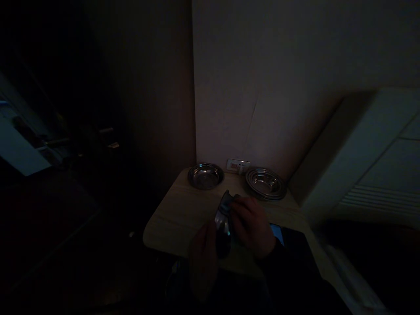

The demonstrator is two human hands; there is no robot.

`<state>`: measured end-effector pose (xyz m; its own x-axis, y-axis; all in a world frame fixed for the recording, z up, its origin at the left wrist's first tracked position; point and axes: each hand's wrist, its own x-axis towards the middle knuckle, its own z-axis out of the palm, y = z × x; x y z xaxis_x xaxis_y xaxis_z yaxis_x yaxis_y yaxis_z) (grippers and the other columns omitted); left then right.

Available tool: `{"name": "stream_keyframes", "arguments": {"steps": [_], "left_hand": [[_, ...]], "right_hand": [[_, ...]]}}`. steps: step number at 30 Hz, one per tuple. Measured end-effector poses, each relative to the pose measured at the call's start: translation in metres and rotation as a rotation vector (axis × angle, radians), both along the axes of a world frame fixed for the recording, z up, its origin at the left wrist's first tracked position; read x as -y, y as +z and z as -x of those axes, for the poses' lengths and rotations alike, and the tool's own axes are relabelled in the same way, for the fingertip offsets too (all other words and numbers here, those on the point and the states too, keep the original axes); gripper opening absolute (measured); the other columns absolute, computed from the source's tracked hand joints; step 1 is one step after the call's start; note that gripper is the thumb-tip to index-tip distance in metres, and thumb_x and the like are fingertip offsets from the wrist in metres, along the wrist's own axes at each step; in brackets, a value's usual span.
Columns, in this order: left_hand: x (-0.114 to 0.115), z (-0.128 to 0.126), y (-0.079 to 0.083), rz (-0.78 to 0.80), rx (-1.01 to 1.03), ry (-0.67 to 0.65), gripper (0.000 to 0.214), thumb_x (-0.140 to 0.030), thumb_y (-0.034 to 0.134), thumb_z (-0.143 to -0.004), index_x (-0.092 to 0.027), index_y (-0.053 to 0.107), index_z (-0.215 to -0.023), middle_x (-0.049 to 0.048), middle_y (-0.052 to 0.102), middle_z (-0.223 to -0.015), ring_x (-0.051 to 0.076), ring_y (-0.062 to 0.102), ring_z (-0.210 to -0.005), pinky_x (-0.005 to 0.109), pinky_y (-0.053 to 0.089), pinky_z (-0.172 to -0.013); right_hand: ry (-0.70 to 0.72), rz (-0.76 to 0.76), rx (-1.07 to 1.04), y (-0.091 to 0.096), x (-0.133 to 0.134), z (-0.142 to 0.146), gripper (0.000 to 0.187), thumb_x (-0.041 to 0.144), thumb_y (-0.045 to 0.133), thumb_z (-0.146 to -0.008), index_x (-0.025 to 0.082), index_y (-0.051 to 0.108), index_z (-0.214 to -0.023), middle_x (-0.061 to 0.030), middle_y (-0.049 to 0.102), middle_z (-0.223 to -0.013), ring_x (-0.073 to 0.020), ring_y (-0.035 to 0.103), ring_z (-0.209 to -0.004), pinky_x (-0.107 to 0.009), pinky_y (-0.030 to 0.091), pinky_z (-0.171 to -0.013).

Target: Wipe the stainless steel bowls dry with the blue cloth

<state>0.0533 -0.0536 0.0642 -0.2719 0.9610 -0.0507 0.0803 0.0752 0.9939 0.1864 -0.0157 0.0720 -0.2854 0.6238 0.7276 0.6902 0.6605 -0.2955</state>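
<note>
Above the front part of the small table, a shiny metal bowl (222, 227) is held tilted up on its edge. My left hand (204, 251) is closed on its near left side, thumb up along the rim. On the bowl's right side, my right hand (250, 225) has its fingers curled over the upper part. A faint bluish patch shows by the right fingertips; it is too dark to tell whether it is a cloth or a reflection. The bowl's underside is lost in shadow.
A round metal dish (206, 177) stands at the back left of the pale table (173, 221). A stack of metal dishes (266, 183) is at the back right, with a wall socket (238, 166) between. A phone with a lit screen (277, 233) lies right of my right hand.
</note>
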Motion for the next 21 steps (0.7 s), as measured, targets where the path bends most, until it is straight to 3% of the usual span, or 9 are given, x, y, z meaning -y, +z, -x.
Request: {"name": "stream_keyframes", "arguments": {"steps": [3, 10, 21], "left_hand": [[-0.002, -0.003, 0.001, 0.038, -0.018, 0.002, 0.046, -0.054, 0.042, -0.078, -0.015, 0.067, -0.078, 0.0092, 0.069, -0.080, 0.024, 0.061, -0.077, 0.033, 0.047, -0.071], [0.005, -0.008, -0.002, 0.093, 0.030, -0.018, 0.048, -0.053, 0.049, -0.074, -0.013, 0.067, -0.092, 0.0132, 0.068, -0.101, 0.027, 0.060, -0.097, 0.038, 0.044, -0.088], [0.005, 0.001, -0.011, 0.119, 0.094, -0.042, 0.045, -0.051, 0.045, -0.078, -0.015, 0.068, -0.091, 0.0110, 0.068, -0.099, 0.025, 0.062, -0.093, 0.036, 0.047, -0.084]], "right_hand": [[-0.090, 0.041, -0.109, -0.005, -0.005, -0.004, 0.018, 0.017, 0.050, -0.085, 0.018, 0.062, -0.098, -0.0085, 0.060, -0.096, -0.0207, 0.053, -0.090, -0.038, 0.048, -0.078], [-0.140, 0.052, -0.230, -0.021, 0.009, -0.009, 0.019, 0.018, 0.049, -0.086, 0.021, 0.060, -0.101, -0.0088, 0.057, -0.103, -0.0212, 0.054, -0.096, -0.039, 0.048, -0.082], [-0.165, 0.036, -0.147, -0.025, 0.024, -0.004, 0.022, 0.017, 0.049, -0.086, 0.020, 0.057, -0.106, -0.0102, 0.053, -0.106, -0.0227, 0.052, -0.097, -0.040, 0.047, -0.080]]}}
